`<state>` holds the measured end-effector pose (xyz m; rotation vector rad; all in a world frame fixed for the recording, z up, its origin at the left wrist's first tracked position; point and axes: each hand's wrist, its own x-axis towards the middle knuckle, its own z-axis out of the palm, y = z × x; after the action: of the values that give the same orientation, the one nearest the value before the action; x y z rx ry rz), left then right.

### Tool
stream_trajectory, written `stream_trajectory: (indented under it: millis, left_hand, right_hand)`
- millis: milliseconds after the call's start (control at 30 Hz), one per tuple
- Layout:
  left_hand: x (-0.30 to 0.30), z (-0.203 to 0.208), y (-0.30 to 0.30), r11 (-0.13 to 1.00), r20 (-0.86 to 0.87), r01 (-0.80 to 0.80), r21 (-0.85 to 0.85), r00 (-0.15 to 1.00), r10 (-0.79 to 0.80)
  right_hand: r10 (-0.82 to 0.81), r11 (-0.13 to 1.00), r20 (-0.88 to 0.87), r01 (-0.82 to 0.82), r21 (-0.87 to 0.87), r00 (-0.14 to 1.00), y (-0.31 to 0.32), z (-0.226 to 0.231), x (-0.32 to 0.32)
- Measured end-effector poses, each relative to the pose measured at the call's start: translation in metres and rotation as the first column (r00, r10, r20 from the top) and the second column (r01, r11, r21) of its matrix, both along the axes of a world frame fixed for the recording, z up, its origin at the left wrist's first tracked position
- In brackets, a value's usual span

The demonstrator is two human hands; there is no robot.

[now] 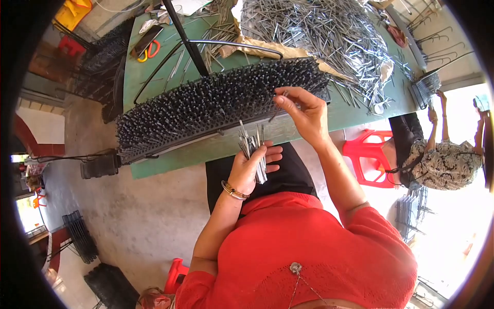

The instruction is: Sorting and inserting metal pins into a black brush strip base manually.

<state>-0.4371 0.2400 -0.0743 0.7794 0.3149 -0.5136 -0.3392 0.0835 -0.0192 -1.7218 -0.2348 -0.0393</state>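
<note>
My left hand (245, 169) is closed around a bundle of thin silvery metal rods (251, 147), their ends sticking up unevenly above the thumb. Close to the right end of a long black rack (206, 105), my right hand (310, 114) is raised with thumb and forefinger pinched together. What lies between those fingertips is too small to make out. Dark short rod ends stand densely packed in rows along the rack's length. The rack rests along the near edge of a green table (170, 169), and the bundle is just in front of it.
A big heap of loose metal rods (329, 36) lies on brown paper behind the rack. Orange-handled scissors (149, 51) and a phone (146, 41) sit at the far left. A black metal frame (188, 44) rises behind the rack. Another person (442, 159) works at the right, near a red stool (366, 157).
</note>
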Motion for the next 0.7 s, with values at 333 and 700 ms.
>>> stream_trajectory:
  millis: [333, 700]
  left_hand:
    - [-0.003, 0.003, 0.001, 0.995, -0.019, 0.103, -0.006, 0.994, -0.103]
    - [-0.002, 0.01, 0.003, 0.984, 0.043, 0.171, 0.051, 0.984, -0.173]
  right_hand:
    - [0.097, 0.984, 0.203, -0.063, -0.168, 0.974, 0.011, -0.018, 0.024]
    - [0.327, 0.84, 0.657, 0.109, -0.531, 0.679, 0.012, -0.029, 0.024]
